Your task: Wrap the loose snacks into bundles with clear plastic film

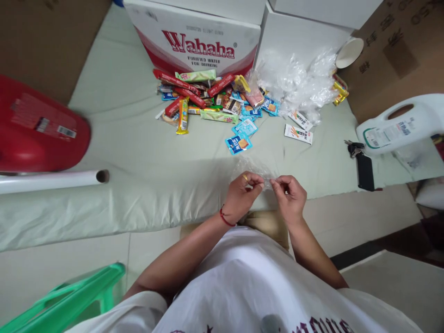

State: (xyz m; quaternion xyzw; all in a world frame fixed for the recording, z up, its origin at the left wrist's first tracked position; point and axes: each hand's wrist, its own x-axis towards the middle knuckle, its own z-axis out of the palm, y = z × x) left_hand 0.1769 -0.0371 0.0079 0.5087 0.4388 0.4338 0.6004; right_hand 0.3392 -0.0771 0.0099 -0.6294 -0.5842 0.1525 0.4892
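Observation:
My left hand (245,193) and my right hand (288,194) meet close together at the table's near edge. Each pinches the edge of a clear plastic bag (255,167), which lies crumpled on the cloth just beyond the fingers. Whether anything is inside the bag I cannot make out. Past it lie blue snack packets (238,144) and a white snack packet (298,134). Behind these is a heap of wrapped snacks (199,97) in red, green, yellow and blue wrappers. A pile of clear plastic bags (294,81) sits to its right.
A white and red Wahaha carton (208,46) backs the snacks. On the left are a red container (38,125) and a white roll (52,181). A white jug (398,122), keys (354,149) and a black phone (365,172) lie right. A green stool (76,296) stands below.

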